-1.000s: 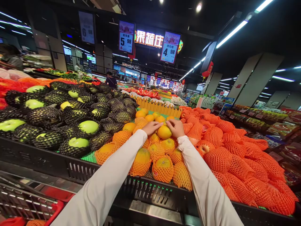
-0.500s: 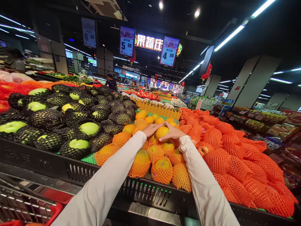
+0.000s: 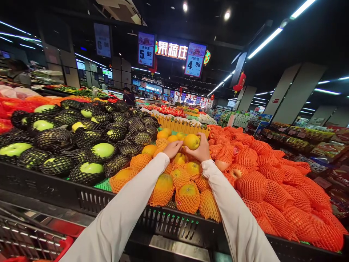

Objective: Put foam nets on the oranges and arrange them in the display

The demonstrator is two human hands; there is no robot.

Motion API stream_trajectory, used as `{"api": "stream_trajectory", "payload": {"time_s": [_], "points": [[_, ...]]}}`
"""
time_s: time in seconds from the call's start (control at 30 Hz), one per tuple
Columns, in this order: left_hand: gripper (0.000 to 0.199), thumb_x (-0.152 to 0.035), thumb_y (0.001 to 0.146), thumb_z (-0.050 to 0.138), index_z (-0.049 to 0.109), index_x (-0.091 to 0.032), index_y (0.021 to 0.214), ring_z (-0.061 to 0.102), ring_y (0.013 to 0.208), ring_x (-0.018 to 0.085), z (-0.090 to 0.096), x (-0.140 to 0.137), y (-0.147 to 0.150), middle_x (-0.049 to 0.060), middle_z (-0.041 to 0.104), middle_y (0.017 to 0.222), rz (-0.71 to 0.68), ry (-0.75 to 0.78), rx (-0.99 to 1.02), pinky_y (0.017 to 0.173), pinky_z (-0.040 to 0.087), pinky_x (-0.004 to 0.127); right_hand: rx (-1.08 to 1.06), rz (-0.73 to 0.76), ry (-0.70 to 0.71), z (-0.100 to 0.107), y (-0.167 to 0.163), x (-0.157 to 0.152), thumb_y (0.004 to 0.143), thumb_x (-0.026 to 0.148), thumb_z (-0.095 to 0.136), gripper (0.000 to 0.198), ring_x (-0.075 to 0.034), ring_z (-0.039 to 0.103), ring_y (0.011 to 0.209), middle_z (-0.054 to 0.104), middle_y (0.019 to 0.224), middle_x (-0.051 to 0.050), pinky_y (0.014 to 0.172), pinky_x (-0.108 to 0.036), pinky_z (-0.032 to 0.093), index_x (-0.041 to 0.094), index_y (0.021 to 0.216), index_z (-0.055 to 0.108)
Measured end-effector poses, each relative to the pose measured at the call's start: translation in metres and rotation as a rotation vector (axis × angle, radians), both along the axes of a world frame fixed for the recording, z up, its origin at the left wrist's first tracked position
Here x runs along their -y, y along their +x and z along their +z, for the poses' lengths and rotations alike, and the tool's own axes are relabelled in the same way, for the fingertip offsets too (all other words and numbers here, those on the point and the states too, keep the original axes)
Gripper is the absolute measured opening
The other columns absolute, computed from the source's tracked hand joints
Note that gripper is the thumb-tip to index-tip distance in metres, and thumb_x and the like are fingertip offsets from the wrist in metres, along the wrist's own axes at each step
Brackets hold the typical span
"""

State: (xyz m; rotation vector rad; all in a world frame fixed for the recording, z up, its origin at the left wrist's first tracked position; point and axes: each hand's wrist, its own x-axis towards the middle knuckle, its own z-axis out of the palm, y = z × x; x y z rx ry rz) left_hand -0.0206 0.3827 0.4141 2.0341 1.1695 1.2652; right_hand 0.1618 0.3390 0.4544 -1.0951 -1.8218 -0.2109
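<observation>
The bare orange [image 3: 192,142] is held in the right hand [image 3: 202,148], above the far part of the citrus section and toward its right side. The right hand is curved around the fruit: the fingers wrap its far right side and the thumb lies below its near left side. This cradle probably supports the weight from beneath while leaving the upper and near peel exposed to view. The left hand [image 3: 172,149] is just beside the orange, to its left, with fingers and thumb drawn together and pointing toward the right thumb; whether anything is pinched between them cannot be told. Its position would suit a second point of support or work on the fruit surface. Below, netted oranges [image 3: 188,198] are packed close together, each in an open orange mesh, which presumably cushions contact between neighbours. The black crate wall [image 3: 174,222] retains the front row, and the yellow picket divider [image 3: 181,123] bounds the section at the rear. Green fruit [image 3: 103,150] in black mesh is heaped on the left; red-netted fruit [image 3: 279,194] is heaped on the right. The contrasting mesh colours likely help keep the kinds distinct. A price sign [image 3: 195,60] hangs overhead, apparently placed to be read above the heaps.
</observation>
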Motion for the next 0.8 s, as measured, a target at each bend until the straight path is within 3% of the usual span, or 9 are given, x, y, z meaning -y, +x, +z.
{"api": "stream_trajectory", "payload": {"time_s": [0.07,0.17,0.3,0.47,0.7,0.8], "points": [[0.051,-0.061,0.09,0.037,0.066,-0.02,0.085,0.067,0.094,0.025,0.002,0.003,0.0,0.008,0.075,0.094,0.025,0.015,-0.011,0.093,0.05,0.038,-0.033,-0.024,0.012,0.001,0.003,-0.001,0.07,0.052,0.067,0.06,-0.025,0.061,0.106,0.063,0.115,-0.012,0.094,-0.035,0.049,0.019,0.119,0.054],[0.047,-0.058,0.09,0.039,0.066,-0.019,0.087,0.068,0.095,0.025,0.006,0.006,-0.002,0.009,0.076,0.096,0.077,0.023,0.021,0.093,0.05,0.037,0.069,0.023,-0.122,0.0,0.005,-0.003,0.072,0.056,0.066,0.052,-0.025,0.063,0.104,0.067,0.114,-0.01,0.091,-0.036,0.049,0.022,0.112,0.059],[0.044,-0.053,0.09,0.039,0.066,-0.019,0.089,0.068,0.097,0.026,0.008,0.007,-0.003,0.011,0.076,0.1,0.128,0.022,0.062,0.093,0.05,0.039,0.141,-0.009,-0.318,-0.001,0.002,-0.002,0.067,0.067,0.069,0.07,-0.027,0.066,0.097,0.071,0.111,-0.007,0.083,-0.037,0.048,0.026,0.121,0.053],[0.04,-0.05,0.09,0.042,0.067,-0.019,0.086,0.068,0.095,0.026,0.008,0.006,-0.002,0.011,0.076,0.097,0.128,0.024,0.076,0.092,0.051,0.039,0.237,-0.104,-0.226,0.001,0.001,0.001,0.068,0.063,0.069,0.061,-0.029,0.068,0.092,0.074,0.1,-0.006,0.078,-0.036,0.045,0.026,0.115,0.058],[0.039,-0.049,0.091,0.043,0.066,-0.019,0.08,0.068,0.09,0.024,0.005,0.007,-0.003,0.009,0.075,0.091,0.124,0.052,0.094,0.088,0.052,0.037,0.384,0.095,-0.388,0.003,0.013,-0.006,0.078,0.06,0.064,0.053,-0.025,0.067,0.097,0.074,0.111,-0.005,0.082,-0.033,0.045,0.028,0.12,0.062],[0.036,-0.045,0.091,0.045,0.068,-0.019,0.082,0.068,0.091,0.023,0.018,0.01,-0.001,0.009,0.076,0.093,0.139,0.097,0.105,0.085,0.052,0.035,0.374,0.1,-0.371,0.001,0.013,-0.008,0.083,0.066,0.058,0.054,-0.024,0.067,0.096,0.074,0.11,-0.007,0.082,-0.032,0.045,0.026,0.12,0.062]]}}
